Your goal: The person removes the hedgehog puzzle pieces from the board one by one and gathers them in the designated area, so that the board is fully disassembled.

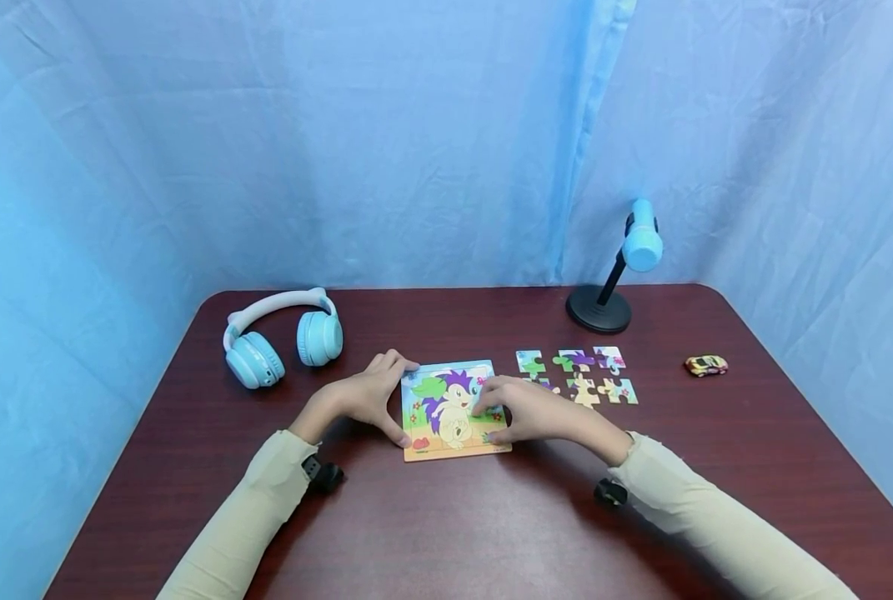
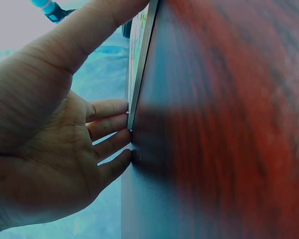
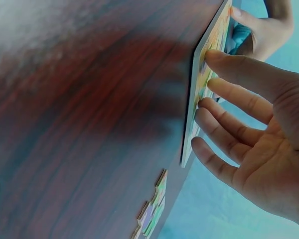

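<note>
– start with the head view?
– sure: see the puzzle board [image 1: 438, 421] flat in the middle of the counter [image 1: 446, 533], face up with a purple-spined hedgehog.
– and to the left of that?
– find the left hand [image 1: 374, 396] at the left edge, with thumb by the near corner and fingers by the far one, spread wide.
– to the right?
– notice the right hand [image 1: 529, 410] over the right part of the board, with thumb low and fingers bent down toward the hedgehog, moderately parted. just beyond, partly behind that hand, spot loose puzzle pieces [image 1: 583, 390].
– anything farther out?
– add blue-and-white headphones [image 1: 258, 361] at back left, a blue lamp-like thing [image 1: 643, 248] on a black stand at back right, and a small toy car [image 1: 706, 366] at far right.
– on to the left wrist view?
– see the board nearly edge-on, with fingers almost straight, tips at the rim, and thumb stretched well away toward the other end.
– then the right wrist view?
– look along the board again, past thumb and fingers set apart at the surface, probably touching, though hard to judge from so low.
</note>
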### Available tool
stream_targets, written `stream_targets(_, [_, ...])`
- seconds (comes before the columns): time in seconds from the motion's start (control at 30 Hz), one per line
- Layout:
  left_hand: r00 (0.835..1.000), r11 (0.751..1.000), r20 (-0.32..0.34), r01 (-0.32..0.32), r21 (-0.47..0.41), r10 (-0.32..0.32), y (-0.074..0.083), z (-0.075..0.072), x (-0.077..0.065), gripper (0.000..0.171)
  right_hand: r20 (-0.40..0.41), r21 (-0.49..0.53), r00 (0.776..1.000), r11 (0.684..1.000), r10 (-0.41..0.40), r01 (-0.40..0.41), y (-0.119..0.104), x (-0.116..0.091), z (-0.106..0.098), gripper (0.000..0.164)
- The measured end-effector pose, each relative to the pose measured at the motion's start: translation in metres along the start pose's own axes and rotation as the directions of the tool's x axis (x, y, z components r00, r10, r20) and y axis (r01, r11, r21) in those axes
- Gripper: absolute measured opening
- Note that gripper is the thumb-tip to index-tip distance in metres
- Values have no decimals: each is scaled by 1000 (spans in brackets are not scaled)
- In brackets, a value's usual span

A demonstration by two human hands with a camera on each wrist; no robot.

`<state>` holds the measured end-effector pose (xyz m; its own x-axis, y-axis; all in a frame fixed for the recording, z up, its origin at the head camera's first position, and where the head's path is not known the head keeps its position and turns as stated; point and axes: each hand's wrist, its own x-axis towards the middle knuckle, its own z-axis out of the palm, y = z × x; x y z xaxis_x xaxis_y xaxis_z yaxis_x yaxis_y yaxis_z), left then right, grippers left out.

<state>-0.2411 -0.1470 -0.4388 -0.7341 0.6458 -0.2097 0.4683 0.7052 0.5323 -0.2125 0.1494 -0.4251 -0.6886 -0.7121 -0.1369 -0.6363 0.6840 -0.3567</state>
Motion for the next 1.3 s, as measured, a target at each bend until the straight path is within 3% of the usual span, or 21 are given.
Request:
stream_targets(0.9, [998, 998, 35, 43, 35, -44, 7, -4, 5, 115, 22, 55, 1000, 998, 8, -9, -4, 3, 0, 31])
stream_targets(1.3, [998, 997, 41, 50, 52, -52, 8, -5, 5, 115, 23, 34, 998, 997, -64, 63, -6, 3, -1, 37])
